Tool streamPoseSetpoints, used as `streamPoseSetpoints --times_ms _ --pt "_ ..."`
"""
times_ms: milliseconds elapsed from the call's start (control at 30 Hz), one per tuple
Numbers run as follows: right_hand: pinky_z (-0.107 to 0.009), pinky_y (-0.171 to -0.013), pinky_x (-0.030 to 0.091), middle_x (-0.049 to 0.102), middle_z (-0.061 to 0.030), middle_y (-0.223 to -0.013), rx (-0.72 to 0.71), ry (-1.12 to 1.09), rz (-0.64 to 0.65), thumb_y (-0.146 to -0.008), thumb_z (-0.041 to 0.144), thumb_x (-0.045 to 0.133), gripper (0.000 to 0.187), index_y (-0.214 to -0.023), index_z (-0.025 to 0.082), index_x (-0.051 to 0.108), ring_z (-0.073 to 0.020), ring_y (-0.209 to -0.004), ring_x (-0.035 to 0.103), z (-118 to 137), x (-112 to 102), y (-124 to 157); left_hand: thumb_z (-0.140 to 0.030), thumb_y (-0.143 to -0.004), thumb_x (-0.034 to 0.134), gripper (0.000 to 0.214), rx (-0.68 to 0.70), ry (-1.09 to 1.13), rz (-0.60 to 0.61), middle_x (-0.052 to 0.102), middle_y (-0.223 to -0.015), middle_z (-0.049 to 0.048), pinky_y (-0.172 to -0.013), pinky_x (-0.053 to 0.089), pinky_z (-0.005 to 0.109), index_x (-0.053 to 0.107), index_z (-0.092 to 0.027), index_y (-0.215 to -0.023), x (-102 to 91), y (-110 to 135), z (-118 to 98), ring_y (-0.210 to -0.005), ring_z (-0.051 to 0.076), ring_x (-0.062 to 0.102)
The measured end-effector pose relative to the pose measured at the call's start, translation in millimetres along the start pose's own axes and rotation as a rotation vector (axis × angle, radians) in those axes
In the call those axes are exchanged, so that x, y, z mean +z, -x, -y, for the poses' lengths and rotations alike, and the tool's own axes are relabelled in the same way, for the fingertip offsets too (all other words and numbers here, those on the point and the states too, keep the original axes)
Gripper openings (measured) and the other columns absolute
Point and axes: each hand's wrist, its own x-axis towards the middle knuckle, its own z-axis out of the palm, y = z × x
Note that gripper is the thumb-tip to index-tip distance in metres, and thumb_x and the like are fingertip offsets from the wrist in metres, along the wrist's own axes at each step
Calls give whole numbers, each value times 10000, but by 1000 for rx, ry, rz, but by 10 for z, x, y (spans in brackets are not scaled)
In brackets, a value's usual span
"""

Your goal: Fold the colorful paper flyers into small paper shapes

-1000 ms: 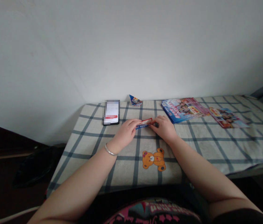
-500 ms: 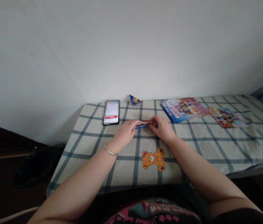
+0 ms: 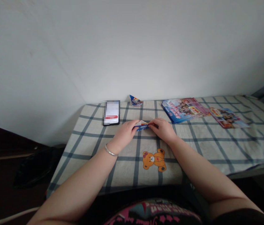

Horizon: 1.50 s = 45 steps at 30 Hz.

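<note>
Between my two hands is a small folded paper [image 3: 142, 126], blue along its front with white and reddish parts on top. My left hand [image 3: 126, 132] pinches its left end, thumb in front and fingers behind; a silver bangle circles that wrist. On the other side, my right hand [image 3: 161, 127] has its fingertips closed on the right end. Parts of the paper are covered by the fingers. Behind it, near the wall, stands another folded paper piece [image 3: 136, 101] with a pointed blue tip.
A phone [image 3: 112, 112] with a lit screen lies at the back left. To the right are a stack of colourful flyers [image 3: 181, 110] and a separate flyer [image 3: 229, 118]. A checked cloth [image 3: 122, 175] with a printed bear [image 3: 154, 160] covers the table, which meets a white wall [image 3: 132, 47].
The paper's top has shifted, so a white peak and more of the blue front now show. My right fingers have moved slightly at its right end; my left hand stays nearly still.
</note>
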Motion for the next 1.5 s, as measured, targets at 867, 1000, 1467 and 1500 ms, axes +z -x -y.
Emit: streamPoseSetpoints --times_ms 867,1000,1467,1500 --pt "-264 -587 404 647 -11 -737 239 132 -92 -829 290 605 219 -1036 226 636 -165 -659 579 -77 -12 -3 -137 -886 526 316 296 -223 62 597 -1154 66 -934 477 435 590 -208 -1187 -56 17 -147 -1067 243 524" --pt "-261 -637 424 649 -16 -754 102 138 -57 -829 295 623 155 -966 223 640 -168 -709 594 -34 6 14 -167 -887 556 363 329 -210 126 577 -1221 66 -950 467 449 566 -236 -1244 -20 33 -140 -1118 246 516" --pt "-329 -814 459 698 -42 -819 -152 110 16 -847 238 593 104 -888 203 683 -209 -858 591 23 10 6 -209 -894 562 316 324 -207 132 562 -1244 70 -978 464 470 586 -230 -1208 0 40 -122 -1144 256 519" --pt "-340 -827 460 702 -46 -822 -181 103 11 -844 230 588 115 -891 197 688 -213 -860 589 25 8 4 -209 -894 561 301 323 -202 132 565 -1238 72 -983 464 469 592 -225 -1193 0 38 -122 -1145 255 519"
